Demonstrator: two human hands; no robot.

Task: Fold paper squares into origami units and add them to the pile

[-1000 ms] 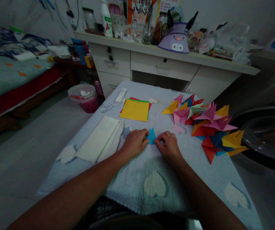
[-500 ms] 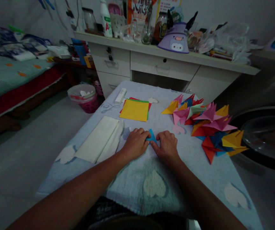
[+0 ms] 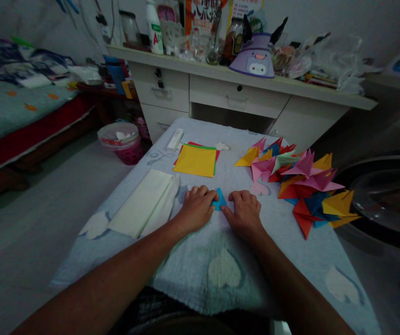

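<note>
A small piece of folded blue paper (image 3: 218, 201), triangular with its tip pointing away from me, lies on the cloth-covered table between my hands. My left hand (image 3: 199, 204) pinches its left edge, thumb and index finger closed on it. At the lower right corner of the paper is the thumb of my right hand (image 3: 243, 211); the other fingers are bent and rest on the cloth, apart from the thumb. Farther off lies a stack of square paper sheets (image 3: 196, 160), yellow on top with red and green edges showing. To the right sits a pile of folded paper cranes (image 3: 301, 174) in several colours.
On the left of the table lies a folded whitish sheet (image 3: 144, 200), with a small white box (image 3: 175, 139) beyond it. A pink bin (image 3: 125, 144) stands on the floor. A white cabinet (image 3: 214, 88) is behind, and a round appliance door (image 3: 388, 200) at the right.
My right thumb and hand have shifted slightly right, so more of the blue paper shows. My left hand stays at its left edge.
</note>
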